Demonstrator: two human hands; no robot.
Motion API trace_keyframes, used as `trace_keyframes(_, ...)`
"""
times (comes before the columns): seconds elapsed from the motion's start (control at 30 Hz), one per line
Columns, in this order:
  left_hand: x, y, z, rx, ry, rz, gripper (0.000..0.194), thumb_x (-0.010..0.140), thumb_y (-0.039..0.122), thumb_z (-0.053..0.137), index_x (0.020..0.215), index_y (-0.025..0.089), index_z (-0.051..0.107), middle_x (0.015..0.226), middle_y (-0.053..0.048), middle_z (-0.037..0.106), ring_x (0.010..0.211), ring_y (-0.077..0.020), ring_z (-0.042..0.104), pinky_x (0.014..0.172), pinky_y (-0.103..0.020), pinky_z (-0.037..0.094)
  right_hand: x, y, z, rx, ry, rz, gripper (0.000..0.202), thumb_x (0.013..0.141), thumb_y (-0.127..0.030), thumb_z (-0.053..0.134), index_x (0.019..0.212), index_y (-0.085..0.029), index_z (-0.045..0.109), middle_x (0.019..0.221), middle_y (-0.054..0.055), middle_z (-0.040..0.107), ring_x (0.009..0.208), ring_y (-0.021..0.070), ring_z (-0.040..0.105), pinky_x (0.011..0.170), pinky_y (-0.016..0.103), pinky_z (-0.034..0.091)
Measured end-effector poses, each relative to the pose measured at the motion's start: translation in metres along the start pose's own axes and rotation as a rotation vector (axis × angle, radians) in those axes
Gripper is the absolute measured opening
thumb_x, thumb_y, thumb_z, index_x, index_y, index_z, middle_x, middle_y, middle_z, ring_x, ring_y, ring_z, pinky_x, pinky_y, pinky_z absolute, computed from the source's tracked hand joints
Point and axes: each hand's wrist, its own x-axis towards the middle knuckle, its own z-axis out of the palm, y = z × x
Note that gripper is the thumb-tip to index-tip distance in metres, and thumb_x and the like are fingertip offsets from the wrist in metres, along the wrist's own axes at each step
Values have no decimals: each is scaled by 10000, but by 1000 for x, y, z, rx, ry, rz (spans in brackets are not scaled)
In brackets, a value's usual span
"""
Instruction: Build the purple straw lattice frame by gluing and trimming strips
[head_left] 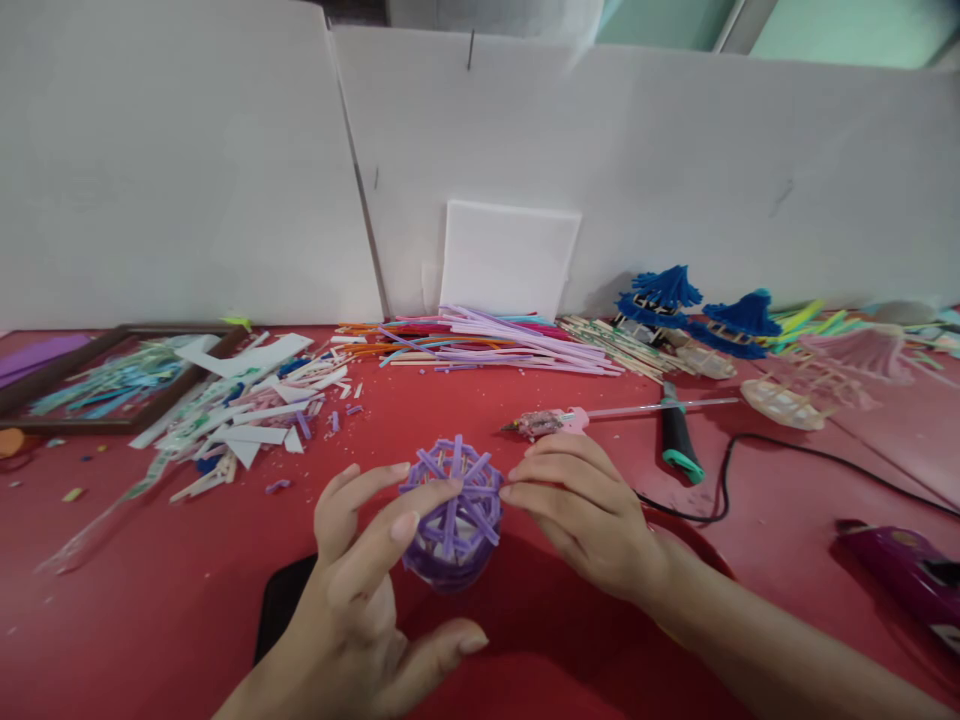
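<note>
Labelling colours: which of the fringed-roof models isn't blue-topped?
The rightmost model, with a pink roof; the left model and middle model have blue roofs.

Behind round purple stick ball [471,512], thin purple sticks [525,345] piled; behind them, square white paper sheet [510,258] leaned on white board [660,150]. Brown rectangular frame [67,427] placed left, white paper scraps [262,362] strewn beside it. Pink glue gun [571,420] laid behind ball, to right.

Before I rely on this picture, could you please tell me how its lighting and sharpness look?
Head view: muted, greyish light; soft, dark shadow on the red table below the purple strip piece; pale sheen on the table's right side; pink fringed roof smeared and washed out; left hand and right hand clearer; wide-angle stretching toward the edges.
</note>
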Motion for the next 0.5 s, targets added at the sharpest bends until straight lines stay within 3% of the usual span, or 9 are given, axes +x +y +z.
trace_keyframes(0.3, -1, 1, 0, -53, -14, -14, 879, 872, 403, 666, 1547, 289, 114, 1273, -121, 649, 1243, -337, 476, 1079, -608, 312, -1, 0, -1, -33, 6, -9, 249, 976, -123, 480, 955, -196, 717, 892, 49, 731, 940, 187, 601, 877, 316, 538)
trace_keyframes(0.5, 0, 0, 0, -59, -25, -1, 843, 897, 392, 638, 1545, 282, 110, 1292, -132, 630, 1246, -338, 452, 1069, -612, 307, -4, -1, 0, 18, -1, 3, 309, 905, -45, 458, 1053, -169, 699, 925, 68, 727, 961, 200, 610, 897, 348, 532)
